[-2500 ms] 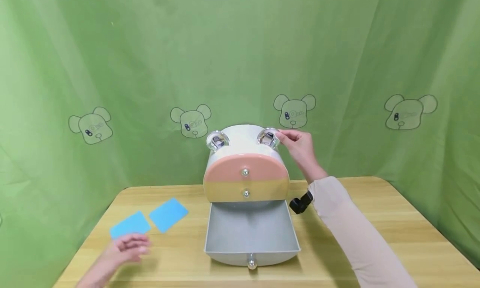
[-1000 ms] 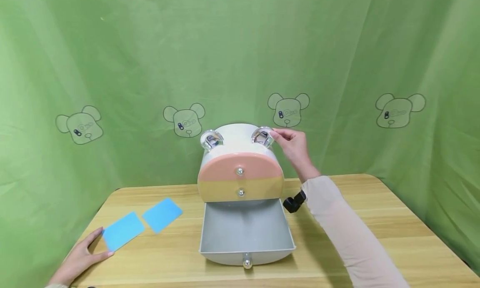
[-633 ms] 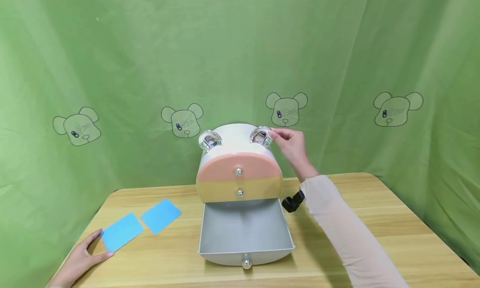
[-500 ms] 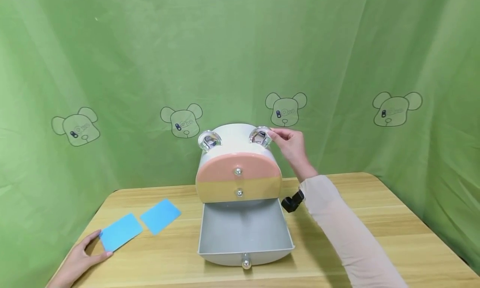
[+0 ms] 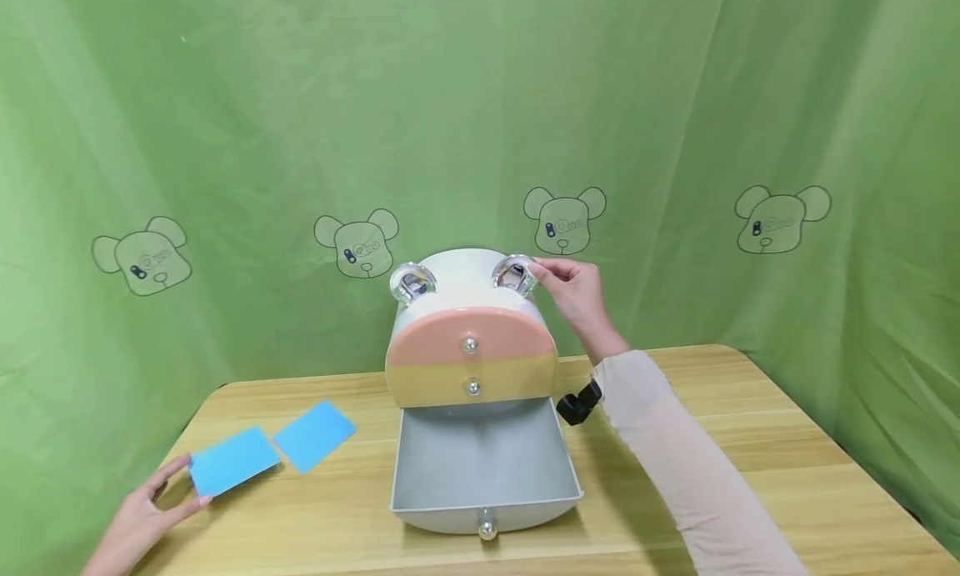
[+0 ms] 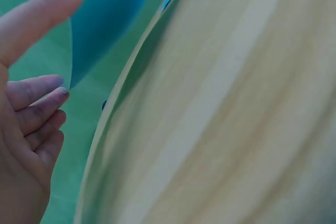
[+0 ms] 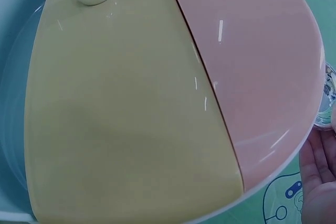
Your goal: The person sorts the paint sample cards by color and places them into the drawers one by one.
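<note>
My left hand (image 5: 140, 513) pinches a blue card (image 5: 235, 461) between thumb and fingertips at its left end. The card is tilted up off the table, a shadow under its right end; the left wrist view shows the blue card (image 6: 107, 22) from below. A second blue card (image 5: 314, 436) lies flat just right of it. My right hand (image 5: 581, 297) grips the right clear ring-shaped ear (image 5: 514, 273) on top of a small drawer box (image 5: 468, 276). The box's grey bottom drawer (image 5: 483, 455) is pulled out with nothing in it. In the right wrist view my right hand (image 7: 321, 174) shows only partly.
Above the grey drawer are a pink drawer front (image 5: 435, 338) and a yellow drawer front (image 5: 431, 386), both closed, with shiny round knobs. The other clear ear (image 5: 412, 282) is on the left. A green curtain (image 5: 285, 101) hangs behind the wooden table (image 5: 712, 443).
My left hand came down to the left blue card, took hold of its end and lifted it slightly. The right hand keeps its grip on the ear. The whole view has shifted a little.
</note>
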Demonstrator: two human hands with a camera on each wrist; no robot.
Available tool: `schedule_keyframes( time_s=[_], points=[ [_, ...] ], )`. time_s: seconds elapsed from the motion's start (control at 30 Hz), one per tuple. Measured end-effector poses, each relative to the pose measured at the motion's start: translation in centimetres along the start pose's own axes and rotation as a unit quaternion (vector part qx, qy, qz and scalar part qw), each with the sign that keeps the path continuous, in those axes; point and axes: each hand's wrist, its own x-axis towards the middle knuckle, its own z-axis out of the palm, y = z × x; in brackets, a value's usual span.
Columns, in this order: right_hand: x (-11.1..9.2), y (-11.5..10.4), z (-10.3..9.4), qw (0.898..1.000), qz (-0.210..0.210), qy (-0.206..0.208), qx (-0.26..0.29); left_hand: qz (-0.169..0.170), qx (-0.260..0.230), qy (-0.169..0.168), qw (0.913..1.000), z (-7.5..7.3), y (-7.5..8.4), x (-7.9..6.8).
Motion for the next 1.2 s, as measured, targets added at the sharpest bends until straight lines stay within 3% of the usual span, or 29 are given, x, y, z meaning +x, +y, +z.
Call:
schedule_keyframes(
  time_s=[0.2, 0.3, 0.43, 0.57, 0.67, 0.83, 1.2],
  points=[
    [0.0, -0.1, 0.0, 1.0, 0.006, 0.001, 0.001, 0.006, -0.044, 0.014, 0.9989, 0.2, 0.9, -0.3],
    [0.0, -0.1, 0.0, 1.0, 0.009, 0.001, 0.005, 0.021, -0.043, 0.02, 0.9986, 0.2, 1.5, -0.5],
    [0.1, -0.1, 0.0, 1.0, 0.016, 0.001, 0.002, 0.038, -0.065, 0.01, 0.9971, 0.2, 3.4, -0.6],
    [0.2, -0.2, 0.0, 1.0, 0.027, -0.008, -0.001, 0.06, -0.118, -0.002, 0.9912, 0.2, 5.9, -0.7],
    [0.2, -0.4, -0.1, 0.999, 0.033, -0.018, 0.001, 0.118, -0.171, -0.006, 0.9781, 0.6, 8.0, -0.6],
    [0.2, -0.4, -0.1, 0.999, 0.038, -0.024, 0.008, 0.214, -0.239, -0.027, 0.9466, 1.8, 11.1, -0.5],
    [0.2, -0.5, 0.0, 0.999, 0.043, -0.02, 0.012, 0.289, -0.238, -0.079, 0.924, 5.3, 16.9, -0.5]
  ],
)
